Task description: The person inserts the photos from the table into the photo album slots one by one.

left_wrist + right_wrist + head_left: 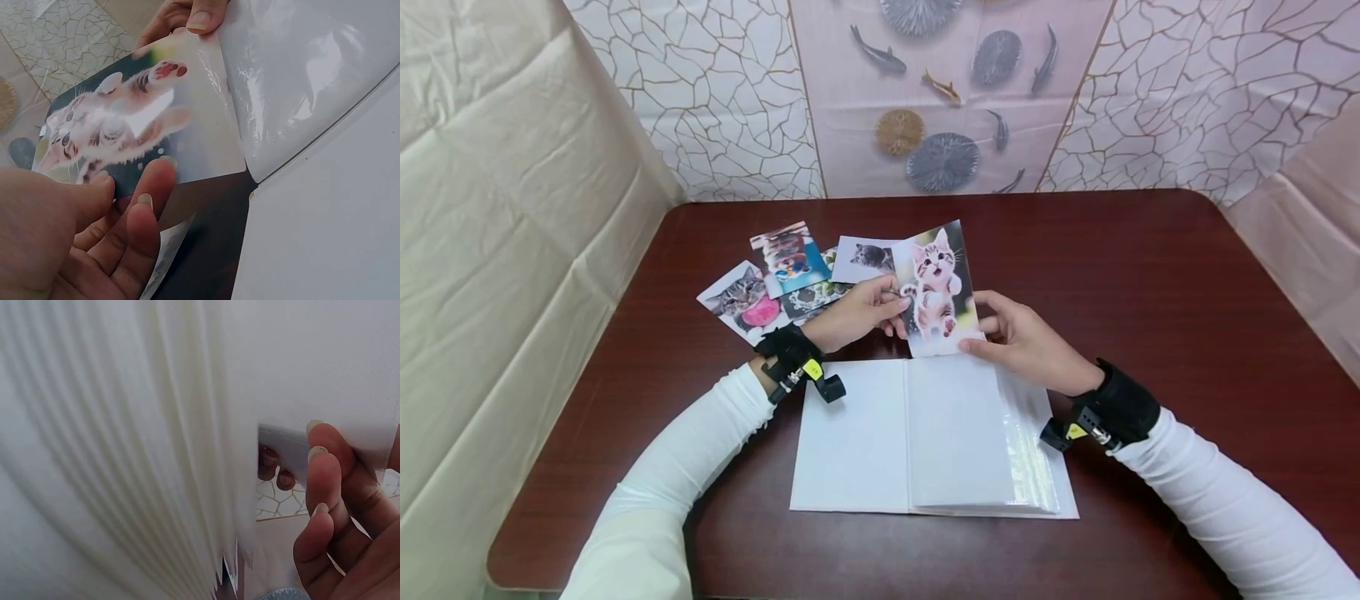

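Note:
My left hand (859, 313) pinches the left edge of a glossy kitten photo (937, 287), thumb in front and fingers behind. At its lower right corner my right hand (1028, 343) holds the same photo between thumb and fingers. The picture is tilted up just beyond the top edge of an open white photo album (856, 437). Clear plastic sleeves (281, 75) of the album lie close beside the photo's bottom edge in the left wrist view. Fanned album pages (125, 450) fill much of the right wrist view, with the right fingers (325, 478) beside them.
Behind the left hand lie several loose photos, among them a cat with a pink ball (745, 302), a picture with blue (792, 257) and a grey cat on white (861, 258). The dark wooden table (1150, 275) meets patterned cloth (737, 100) at the back.

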Tool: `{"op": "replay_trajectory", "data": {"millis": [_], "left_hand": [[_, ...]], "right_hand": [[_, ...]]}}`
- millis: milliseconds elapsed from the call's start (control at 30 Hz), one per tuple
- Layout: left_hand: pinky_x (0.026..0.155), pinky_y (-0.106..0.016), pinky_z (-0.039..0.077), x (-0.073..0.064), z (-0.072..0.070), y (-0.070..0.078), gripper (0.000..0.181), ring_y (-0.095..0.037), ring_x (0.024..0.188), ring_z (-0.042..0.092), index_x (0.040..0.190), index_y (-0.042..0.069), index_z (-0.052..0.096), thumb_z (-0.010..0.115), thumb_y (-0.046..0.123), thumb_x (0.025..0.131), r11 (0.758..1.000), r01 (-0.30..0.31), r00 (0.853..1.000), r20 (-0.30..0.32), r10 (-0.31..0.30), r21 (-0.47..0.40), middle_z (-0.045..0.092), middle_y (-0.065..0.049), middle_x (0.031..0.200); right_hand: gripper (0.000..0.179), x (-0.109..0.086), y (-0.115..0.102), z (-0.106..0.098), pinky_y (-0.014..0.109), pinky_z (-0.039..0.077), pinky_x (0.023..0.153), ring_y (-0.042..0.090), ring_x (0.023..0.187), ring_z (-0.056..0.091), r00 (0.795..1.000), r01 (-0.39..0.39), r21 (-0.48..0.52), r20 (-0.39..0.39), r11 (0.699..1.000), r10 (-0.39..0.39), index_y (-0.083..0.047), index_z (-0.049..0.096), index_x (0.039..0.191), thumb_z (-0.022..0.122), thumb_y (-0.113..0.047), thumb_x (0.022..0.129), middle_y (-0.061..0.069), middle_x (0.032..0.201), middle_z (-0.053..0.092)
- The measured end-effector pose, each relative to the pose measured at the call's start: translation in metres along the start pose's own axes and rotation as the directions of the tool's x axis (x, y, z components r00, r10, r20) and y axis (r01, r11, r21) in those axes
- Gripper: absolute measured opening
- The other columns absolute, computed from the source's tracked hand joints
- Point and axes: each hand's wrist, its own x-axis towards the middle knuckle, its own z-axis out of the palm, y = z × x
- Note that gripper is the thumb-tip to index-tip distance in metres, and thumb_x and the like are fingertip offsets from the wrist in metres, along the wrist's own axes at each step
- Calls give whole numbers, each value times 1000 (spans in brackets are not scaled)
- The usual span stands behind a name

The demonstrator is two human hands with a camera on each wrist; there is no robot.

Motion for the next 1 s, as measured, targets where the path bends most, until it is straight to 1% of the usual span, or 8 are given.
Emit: {"op": "replay_trajectory", "data": {"millis": [133,267,400,633,833,1000], "left_hand": [[71,-24,53,-1,-1,0,15,-15,76,70,94,7,44,48,11,107,1000,-1,1000,-7,1,-10,71,-2,81],[71,-23,52,-1,-1,0,15,-15,75,70,94,8,45,49,12,107,1000,-9,1000,-24,9,7,70,-2,79],[72,-25,52,-1,-2,0,14,-16,75,70,94,7,45,49,12,107,1000,-8,1000,-10,8,10,71,-2,80],[73,-25,52,0,-2,-1,15,-16,77,71,94,6,46,48,12,108,1000,-3,1000,11,3,7,71,-3,82],[73,-23,52,-1,0,-1,12,-15,78,70,97,5,49,48,11,108,999,31,999,13,-31,-6,72,-3,83],[73,-23,53,0,-1,-2,13,-14,78,70,97,5,49,48,11,108,1000,1,1000,2,-1,-14,72,-2,82]], "right_hand": [[56,0,-2,0,20,46,70,9,80,66,1000,17,18,-3,1000,-17,0,38,145,66,-3,97,24,113,73],[57,1,-1,0,20,48,71,9,83,68,1000,9,47,18,999,-10,1,38,145,66,-2,96,25,114,72],[59,1,-1,-1,19,48,71,9,84,68,999,3,64,34,998,-5,1,36,146,67,-1,96,26,114,72],[60,0,-3,-1,20,47,70,9,82,68,1000,-3,59,27,998,1,1,36,147,67,-1,96,26,113,72],[60,-2,-5,-1,20,46,70,9,82,66,1000,-1,29,13,1000,0,2,36,147,67,-1,96,25,113,72],[58,-1,-4,-1,20,45,69,9,79,64,1000,8,29,12,1000,-8,2,37,146,67,-2,96,25,112,73]]}}
